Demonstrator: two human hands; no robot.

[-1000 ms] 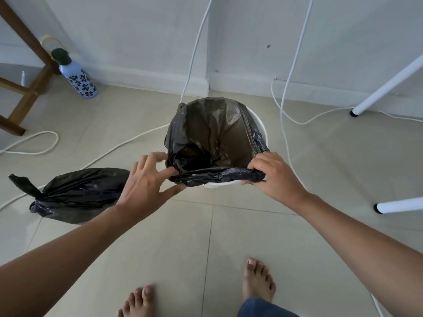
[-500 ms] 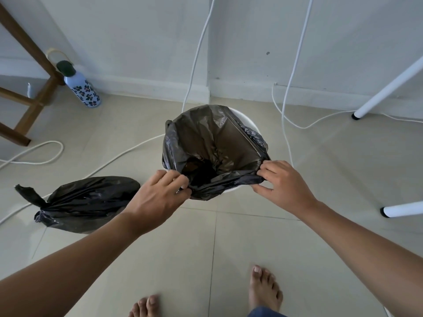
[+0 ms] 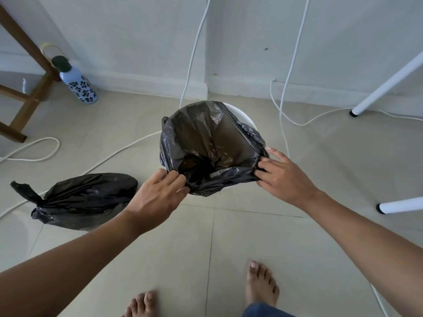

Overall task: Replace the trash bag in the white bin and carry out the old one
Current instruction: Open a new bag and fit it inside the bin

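- Since a second ago, both hands have shifted along the near hem, and the fresh black liner (image 3: 212,143) now bunches lower over the white bin (image 3: 242,112).
- The left hand (image 3: 158,193) pinches the hem at its near-left corner; the right hand (image 3: 281,177) pinches the near-right corner.
- Thin, soft, slippery film: best taken by the hem and stretched gently over the rim.
- The tied old bag (image 3: 82,200) lies on the floor to the left; its knotted neck looks like the handle.
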